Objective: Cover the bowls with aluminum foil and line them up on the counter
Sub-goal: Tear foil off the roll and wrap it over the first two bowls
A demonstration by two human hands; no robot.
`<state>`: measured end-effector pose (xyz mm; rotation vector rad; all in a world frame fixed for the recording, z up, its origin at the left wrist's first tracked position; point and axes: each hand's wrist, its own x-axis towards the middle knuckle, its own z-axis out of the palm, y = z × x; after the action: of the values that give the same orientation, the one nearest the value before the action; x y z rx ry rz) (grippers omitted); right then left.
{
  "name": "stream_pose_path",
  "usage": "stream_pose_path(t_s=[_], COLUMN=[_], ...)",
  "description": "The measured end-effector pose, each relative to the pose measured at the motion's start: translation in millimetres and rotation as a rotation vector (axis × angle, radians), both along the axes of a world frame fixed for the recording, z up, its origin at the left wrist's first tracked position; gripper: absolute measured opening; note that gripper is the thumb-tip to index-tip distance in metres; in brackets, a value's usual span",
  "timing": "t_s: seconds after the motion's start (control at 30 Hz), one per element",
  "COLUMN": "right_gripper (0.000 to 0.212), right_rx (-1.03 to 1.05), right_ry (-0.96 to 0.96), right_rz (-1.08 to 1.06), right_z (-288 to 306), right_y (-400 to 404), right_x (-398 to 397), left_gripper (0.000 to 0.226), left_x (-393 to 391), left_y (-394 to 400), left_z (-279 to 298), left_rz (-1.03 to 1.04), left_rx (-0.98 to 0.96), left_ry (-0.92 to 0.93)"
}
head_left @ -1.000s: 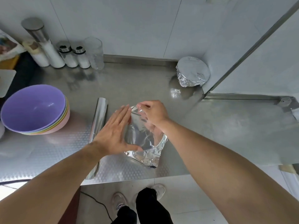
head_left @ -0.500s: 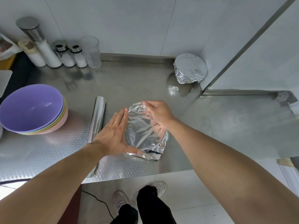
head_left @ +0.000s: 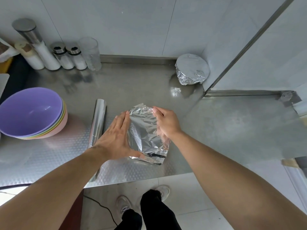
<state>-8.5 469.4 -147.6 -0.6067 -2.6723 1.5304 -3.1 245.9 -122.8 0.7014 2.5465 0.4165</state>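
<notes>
A bowl under a sheet of aluminum foil [head_left: 144, 131] stands near the front edge of the steel counter [head_left: 132, 83]; the bowl itself is hidden by the foil. My left hand [head_left: 116, 138] presses flat against the foil's left side, fingers straight. My right hand [head_left: 165, 122] curls over the foil's right rim and far corner, pressing it down. A foil roll [head_left: 98, 125] lies just left of my left hand. A foil-covered bowl [head_left: 191, 69] sits in the back right corner. A stack of coloured bowls [head_left: 31, 112], purple on top, stands at the left.
Shakers and jars [head_left: 49, 53] and a clear glass [head_left: 90, 53] line the back wall at the left. A lower steel surface [head_left: 240, 123] extends to the right past a wall corner. The counter's front edge runs just below the foil, with my feet under it.
The foil has been pressed flatter over the bowl. My right hand slid from the far corner along the right rim; my left hand stayed pressed on the left side.
</notes>
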Motion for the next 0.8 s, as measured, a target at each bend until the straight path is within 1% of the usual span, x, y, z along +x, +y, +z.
stream_pose_path(t_s=[0.1, 0.17, 0.23, 0.37, 0.47, 0.57, 0.67, 0.7, 0.8], right_gripper=[0.032, 0.034, 0.033, 0.031, 0.038, 0.038, 0.023, 0.02, 0.022], right_rx=[-0.034, -0.056, -0.055, -0.074, 0.005, 0.122, 0.202, 0.205, 0.143], right_ry=[0.044, 0.042, 0.031, 0.001, -0.033, -0.03, 0.013, 0.03, 0.039], right_rz=[-0.158, -0.228, -0.231, -0.126, -0.056, -0.126, -0.205, -0.225, -0.288], right_z=[-10.0, -14.7, -13.9, 3.2, 21.5, 24.7, 16.5, 12.6, 2.4], right_y=[-4.4, -8.5, -10.8, -6.0, 0.4, -1.1, -14.3, -18.2, -19.7], right_x=[13.6, 13.8, 12.5, 5.8, -12.0, -18.4, -2.1, 2.2, 0.8], left_gripper=[0.163, 0.165, 0.167, 0.166, 0.166, 0.166, 0.163, 0.161, 0.157], left_x=[2.7, 2.7, 4.2, 12.8, 25.8, 38.2, 48.2, 50.1, 54.8], left_y=[1.4, 2.3, 2.4, 11.0, 30.4, 52.5, 69.9, 73.0, 73.1], left_z=[-2.2, -5.3, -8.9, -10.6, -11.6, -15.4, -21.8, -25.0, -28.4], left_rz=[0.021, 0.042, 0.064, 0.14, 0.263, 0.438, 0.561, 0.581, 0.606], left_rx=[0.023, 0.041, 0.055, 0.077, 0.101, 0.173, 0.271, 0.287, 0.296], left_ry=[0.008, -0.007, -0.005, 0.014, 0.085, 0.097, 0.089, 0.091, 0.086])
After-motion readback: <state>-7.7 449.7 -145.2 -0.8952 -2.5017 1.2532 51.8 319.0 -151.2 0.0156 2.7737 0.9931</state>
